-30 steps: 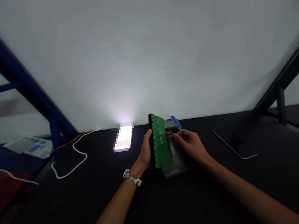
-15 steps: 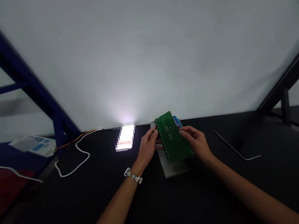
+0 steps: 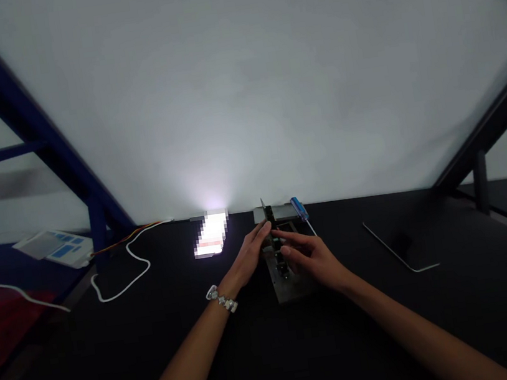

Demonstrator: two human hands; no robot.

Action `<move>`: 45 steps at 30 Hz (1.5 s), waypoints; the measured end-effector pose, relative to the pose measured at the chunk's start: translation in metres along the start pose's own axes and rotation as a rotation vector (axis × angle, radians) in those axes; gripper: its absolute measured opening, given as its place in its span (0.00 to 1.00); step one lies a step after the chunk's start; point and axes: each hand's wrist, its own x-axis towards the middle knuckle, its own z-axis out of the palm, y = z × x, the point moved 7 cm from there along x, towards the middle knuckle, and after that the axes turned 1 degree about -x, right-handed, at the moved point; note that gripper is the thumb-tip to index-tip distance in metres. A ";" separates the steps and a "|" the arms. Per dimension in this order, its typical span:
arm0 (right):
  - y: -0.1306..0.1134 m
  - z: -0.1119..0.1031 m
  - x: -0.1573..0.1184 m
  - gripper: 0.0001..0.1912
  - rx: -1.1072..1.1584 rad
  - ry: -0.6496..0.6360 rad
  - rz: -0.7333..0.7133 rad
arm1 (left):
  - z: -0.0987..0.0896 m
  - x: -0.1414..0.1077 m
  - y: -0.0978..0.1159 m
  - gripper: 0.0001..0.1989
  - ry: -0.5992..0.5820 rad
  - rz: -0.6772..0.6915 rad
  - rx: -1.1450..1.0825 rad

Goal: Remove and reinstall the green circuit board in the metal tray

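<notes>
Black table: It is dark and flat, and it fills the bottom half of the picture. The hands work at its far edge, near the middle.

Circuit board: It stands up on its thin edge, so it looks like a narrow dark strip. It sits in the middle, just past the hands, on top of a grey metal plate.

Left hand: The fingers are stretched out, and the tips are at the board's side. They look close to touching it. I cannot tell if they grip it.

Right hand: The fingers are bent a little and point at the board from the other side. I cannot tell if they grip it.

Left wrist: A silver link bracelet goes around it.

Blue screwdriver: It is just past the right hand, and its thin metal shaft slants down to the right.

Upper left: A white paper with blue boxes lies by a blue steel frame.

Left of the hands: A white cable curls on the table, and orange and yellow wires run beside it. A bright patch is too blurry to tell what it is.

Right side: A long bent metal rod lies on the table.
</notes>
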 end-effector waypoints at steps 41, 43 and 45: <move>-0.044 -0.011 0.004 0.14 -0.427 0.314 -0.449 | 0.001 0.003 0.003 0.45 -0.139 0.328 0.477; -0.042 -0.012 0.004 0.11 -0.492 0.344 -0.425 | -0.002 0.005 0.003 0.46 -0.078 0.398 0.523; -0.037 -0.013 0.006 0.06 -0.507 0.305 -0.346 | -0.005 0.005 0.004 0.48 -0.030 0.438 0.588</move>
